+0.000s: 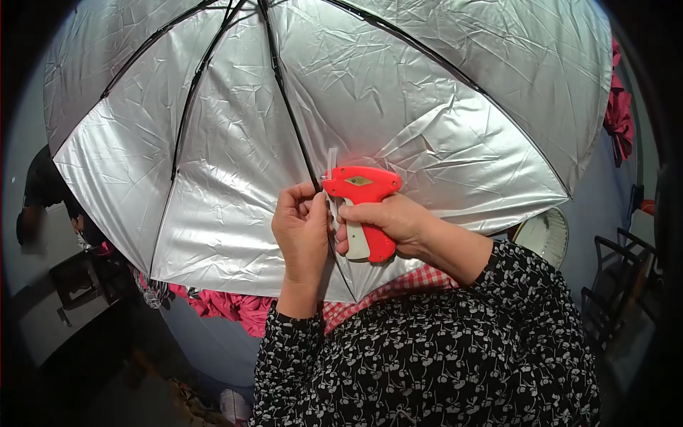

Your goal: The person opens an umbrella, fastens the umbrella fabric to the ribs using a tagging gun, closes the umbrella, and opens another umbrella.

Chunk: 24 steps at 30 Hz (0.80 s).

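Head view, nearest first: a black top (420,356) with a pale floral print fills the lower part, its sleeves leading to two bare hands. The right hand (388,220) is wrapped round the handle of a red tagging gun (364,186), fingers at its white trigger (358,238). A clear strip (332,158) sticks up at the gun's front end, which points towards the left hand (302,235). That hand has thumb and fingers pinched together on a black rib (293,121) of a silver umbrella (235,228), just beside the nozzle; the exact contact is too small to tell. The umbrella lies spread before the person, ribbed side showing. Beyond its near edge show red-and-white checked cloth (427,279) and bunched pink fabric (228,306). A pale round container (546,238) sits past the right forearm, partly covered. Farther off, another person (50,188) in dark clothing is at the left, and dark-framed furniture (620,274) stands at the right, dim in shadow
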Available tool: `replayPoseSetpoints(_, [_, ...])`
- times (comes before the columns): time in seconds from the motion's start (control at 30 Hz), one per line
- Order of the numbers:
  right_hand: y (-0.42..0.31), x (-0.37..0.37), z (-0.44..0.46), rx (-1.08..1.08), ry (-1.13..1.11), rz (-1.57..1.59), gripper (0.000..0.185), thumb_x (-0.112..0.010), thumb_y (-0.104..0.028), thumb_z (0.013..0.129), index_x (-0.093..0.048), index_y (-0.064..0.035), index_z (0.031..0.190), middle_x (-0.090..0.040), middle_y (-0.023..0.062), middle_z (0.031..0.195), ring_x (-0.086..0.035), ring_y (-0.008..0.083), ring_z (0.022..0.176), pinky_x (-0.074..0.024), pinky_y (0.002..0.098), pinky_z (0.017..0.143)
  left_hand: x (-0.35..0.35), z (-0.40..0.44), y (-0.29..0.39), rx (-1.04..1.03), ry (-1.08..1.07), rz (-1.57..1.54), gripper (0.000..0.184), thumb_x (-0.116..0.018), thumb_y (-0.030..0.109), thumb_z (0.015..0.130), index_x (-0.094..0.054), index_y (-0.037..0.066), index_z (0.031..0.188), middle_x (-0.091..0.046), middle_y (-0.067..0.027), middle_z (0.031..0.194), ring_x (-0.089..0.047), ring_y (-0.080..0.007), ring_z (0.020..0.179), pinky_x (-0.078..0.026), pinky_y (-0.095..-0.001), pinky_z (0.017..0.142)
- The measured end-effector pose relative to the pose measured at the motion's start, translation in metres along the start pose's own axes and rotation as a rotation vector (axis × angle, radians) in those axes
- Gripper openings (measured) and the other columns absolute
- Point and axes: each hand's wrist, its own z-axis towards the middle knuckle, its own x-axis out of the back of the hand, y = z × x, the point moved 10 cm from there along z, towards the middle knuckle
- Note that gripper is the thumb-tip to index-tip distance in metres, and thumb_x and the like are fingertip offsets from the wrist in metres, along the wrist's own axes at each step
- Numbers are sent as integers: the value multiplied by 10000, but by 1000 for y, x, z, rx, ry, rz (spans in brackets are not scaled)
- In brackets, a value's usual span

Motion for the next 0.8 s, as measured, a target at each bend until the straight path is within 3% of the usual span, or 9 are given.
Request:
replayPoseSetpoints(0.27, [-5, -8, -3, -55, -217, -15, 208, -633, -188, 854, -584, -11, 952, -647, 113, 800, -670, 218, 684, -564, 329, 621, 0, 1, 1, -10, -9, -117, 102, -581, -7, 871, -531, -16, 960, -552, -5, 665, -482, -41, 507, -386, -178, 446])
replayPoseSetpoints(0.4, [-7, -12, -4, -31, -242, -36, 201, -602, -186, 885, -575, -2, 960, -644, 121, 810, -677, 247, 729, -569, 355, 648, 1, -1, 1, 6, -6, -132, 104, -582, -9, 870, -528, -14, 958, -555, -8, 664, -486, -45, 506, -386, -179, 444])
replayPoseSetpoints(0.7, [-9, -13, -1, -7, -167, -88, 197, -606, -183, 881, -576, -2, 953, -632, 102, 771, -667, 225, 692, -555, 338, 609, -1, -2, 3, 21, 24, -40, 99, -566, -20, 871, -528, -11, 963, -548, -3, 656, -484, -48, 507, -385, -180, 451])
replayPoseSetpoints(0.8, [-15, -6, -4, -12, 18, -317, 203, -624, -196, 874, -584, -15, 956, -620, 84, 739, -638, 189, 635, -540, 313, 584, -5, -5, 11, 29, 9, -42, 112, -562, -18, 871, -526, -11, 977, -550, -10, 688, -491, -52, 532, -390, -179, 471])
